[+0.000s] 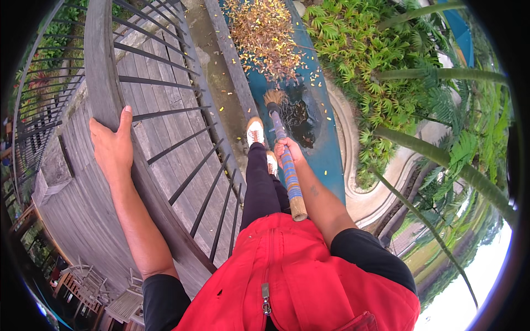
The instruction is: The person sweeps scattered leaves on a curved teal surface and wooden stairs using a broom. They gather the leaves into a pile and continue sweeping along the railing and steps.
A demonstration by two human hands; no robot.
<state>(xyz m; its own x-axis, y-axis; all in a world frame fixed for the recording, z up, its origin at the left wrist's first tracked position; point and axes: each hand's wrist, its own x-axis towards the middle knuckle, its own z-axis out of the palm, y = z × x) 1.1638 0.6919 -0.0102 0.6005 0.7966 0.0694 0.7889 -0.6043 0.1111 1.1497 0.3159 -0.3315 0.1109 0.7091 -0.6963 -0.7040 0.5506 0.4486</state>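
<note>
My left hand (112,145) rests on the weathered wooden handrail (99,53), its thumb on top and its fingers over the far side. In my right hand (290,151) is the handle of a stick broom (293,182), wrapped in blue and tan bands. The hollow cut end of the handle points back toward my waist. Its brown bristles (274,97) touch the blue surface (331,165) at the edge of a wet, dark puddle (301,116). Just beyond the bristles lies a large heap of dry brown and yellow leaves (265,37).
Black metal balusters (178,111) run under the handrail, with a plank deck (165,82) behind them. My shoes (255,131) stand by a narrow wooden beam (232,53). Green plants (356,53) and a curved pale kerb (350,165) border the right. Wooden chairs (126,304) stand lower left.
</note>
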